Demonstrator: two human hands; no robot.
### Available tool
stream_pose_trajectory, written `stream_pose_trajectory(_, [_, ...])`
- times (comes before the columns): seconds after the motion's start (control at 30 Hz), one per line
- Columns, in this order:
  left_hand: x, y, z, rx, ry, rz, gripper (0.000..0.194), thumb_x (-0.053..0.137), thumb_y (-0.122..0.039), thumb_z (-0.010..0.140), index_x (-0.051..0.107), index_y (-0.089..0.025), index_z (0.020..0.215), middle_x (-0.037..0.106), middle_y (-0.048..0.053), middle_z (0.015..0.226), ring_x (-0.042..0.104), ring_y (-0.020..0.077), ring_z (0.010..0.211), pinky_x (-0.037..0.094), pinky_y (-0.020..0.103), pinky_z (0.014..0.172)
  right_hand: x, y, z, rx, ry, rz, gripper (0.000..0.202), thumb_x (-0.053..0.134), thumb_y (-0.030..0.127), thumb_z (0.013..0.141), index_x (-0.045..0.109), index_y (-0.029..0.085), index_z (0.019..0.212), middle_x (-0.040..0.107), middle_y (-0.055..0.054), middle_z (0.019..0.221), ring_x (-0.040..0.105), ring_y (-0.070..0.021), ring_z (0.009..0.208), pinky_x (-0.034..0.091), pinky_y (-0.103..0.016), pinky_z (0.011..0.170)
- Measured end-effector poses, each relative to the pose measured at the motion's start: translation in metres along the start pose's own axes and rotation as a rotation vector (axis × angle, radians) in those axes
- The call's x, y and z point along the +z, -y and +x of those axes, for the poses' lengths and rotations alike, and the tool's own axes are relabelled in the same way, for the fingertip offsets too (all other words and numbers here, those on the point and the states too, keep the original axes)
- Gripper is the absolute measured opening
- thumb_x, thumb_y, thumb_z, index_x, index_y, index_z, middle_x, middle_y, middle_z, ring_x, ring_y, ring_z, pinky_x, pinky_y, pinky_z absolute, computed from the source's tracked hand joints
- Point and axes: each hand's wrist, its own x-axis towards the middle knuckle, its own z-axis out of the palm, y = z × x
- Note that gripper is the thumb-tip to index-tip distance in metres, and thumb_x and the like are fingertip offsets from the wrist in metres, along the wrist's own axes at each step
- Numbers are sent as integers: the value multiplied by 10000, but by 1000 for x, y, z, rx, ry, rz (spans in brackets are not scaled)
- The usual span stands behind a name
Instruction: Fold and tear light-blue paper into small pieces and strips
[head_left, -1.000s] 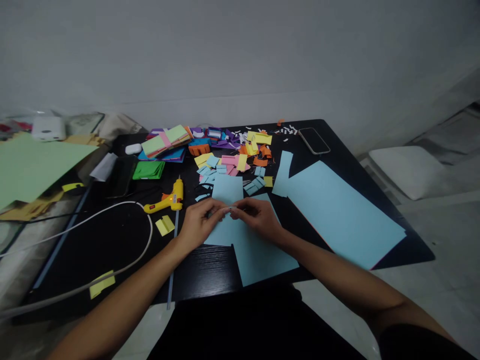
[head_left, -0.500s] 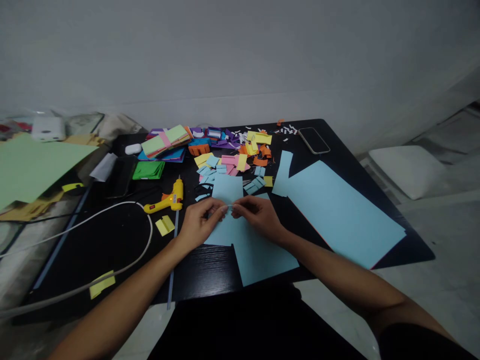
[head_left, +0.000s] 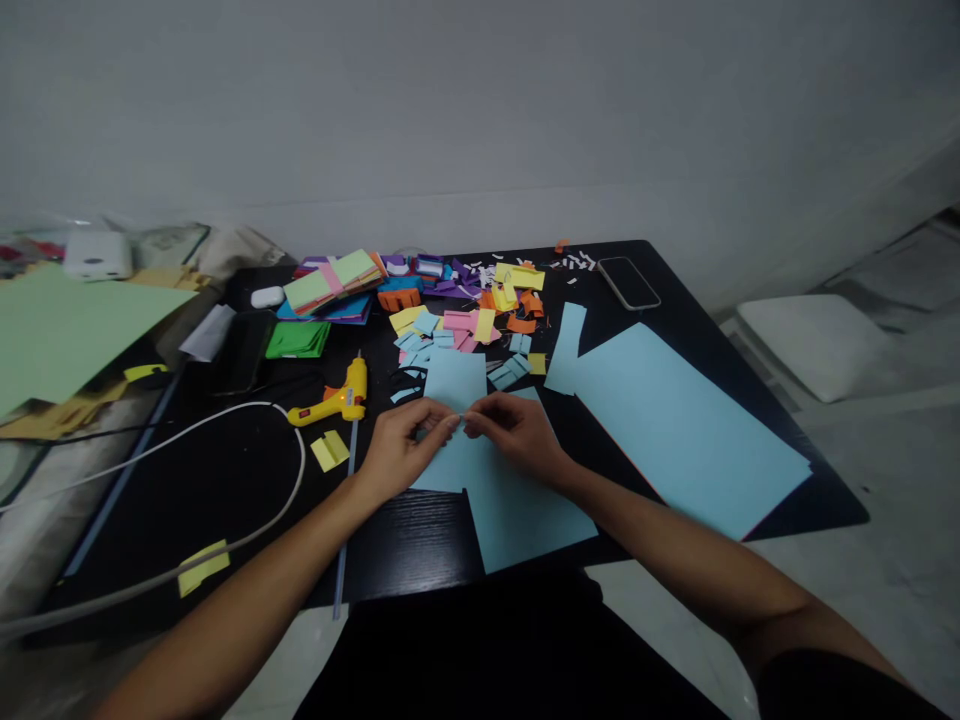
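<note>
Over light blue paper sheets (head_left: 525, 500) at the table's front, my left hand (head_left: 405, 445) and my right hand (head_left: 521, 435) meet with fingertips pinched. Between them is a tiny pale blue piece of paper (head_left: 461, 416), mostly hidden by the fingers. Behind the hands lie small cut blue pieces (head_left: 510, 372) and a mix of pink, yellow and orange ones. A yellow glue gun (head_left: 349, 392) lies left of my left hand, with a glue stick (head_left: 341, 570) below it.
A stack of large blue sheets (head_left: 682, 420) lies at the right, with a phone (head_left: 628, 283) behind it. Coloured paper bundles (head_left: 334, 283) are at the back left. A white cable (head_left: 304, 470) loops across the left side of the black table (head_left: 405, 540).
Both hands stay in nearly the same place. The pale piece between the fingertips shows less than before.
</note>
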Motion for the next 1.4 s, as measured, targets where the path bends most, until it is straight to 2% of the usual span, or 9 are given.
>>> stream_pose_trajectory(0.13, [0,2,0,24,-25,29,164,677,-305,978,749,-191,885,734,0,745,652,118,641,520,231,628,0,0,1,33,6,8,308,801,489,867,756,185,859,752,-30,756,725,-159,713,589,-295,716])
stream_pose_trajectory(0.4, [-2,3,2,65,-94,99,137,702,-326,961,763,-206,934,767,26,841,690,150,729,572,279,715,1,-8,6,141,-6,205,411,872,507,770,755,189,1002,781,-49,918,764,-184,799,672,-367,798])
stream_pose_trajectory(0.5, [0,6,1,35,-108,66,140,719,-330,943,757,-203,992,770,37,907,708,152,767,591,283,739,0,-8,7,132,-26,213,417,892,484,749,755,193,1015,779,-55,957,755,-186,829,681,-374,812])
stream_pose_trajectory(0.63, [1,10,1,-27,-75,5,265,707,-331,945,719,-191,1170,767,80,1070,735,169,856,609,306,792,0,-7,6,76,-46,193,382,908,410,744,757,210,1032,775,-61,1046,737,-173,844,682,-340,777])
stream_pose_trajectory(0.73, [0,10,1,-1,-59,67,247,692,-328,961,734,-198,1167,755,76,1047,715,172,870,590,313,805,1,-7,5,49,-42,172,367,902,388,756,753,220,1045,773,-62,1091,733,-169,859,676,-321,755])
stream_pose_trajectory(0.97, [-2,7,2,74,-24,68,175,682,-300,979,735,-222,1127,735,52,1032,693,161,860,580,301,796,0,-7,3,59,-82,129,466,916,452,729,738,209,1084,759,-64,1021,726,-177,833,681,-339,741])
stream_pose_trajectory(1.17, [-1,9,1,68,-58,56,197,694,-311,973,720,-225,1148,736,60,1086,707,161,879,588,312,837,1,-9,4,85,-52,142,489,925,443,712,729,206,1092,736,-29,886,708,-151,699,642,-307,654])
stream_pose_trajectory(1.27, [0,11,-1,31,-87,40,182,708,-322,957,721,-214,1103,756,53,1041,710,162,844,592,307,811,1,-8,5,103,-30,136,440,914,474,713,734,204,1009,737,-25,846,700,-151,682,625,-305,645])
stream_pose_trajectory(1.4, [1,13,-1,-10,-89,7,175,713,-327,944,724,-211,1075,763,27,923,701,150,790,587,283,775,1,-4,4,114,11,52,346,843,504,792,723,192,879,710,-8,718,675,-141,630,585,-288,628])
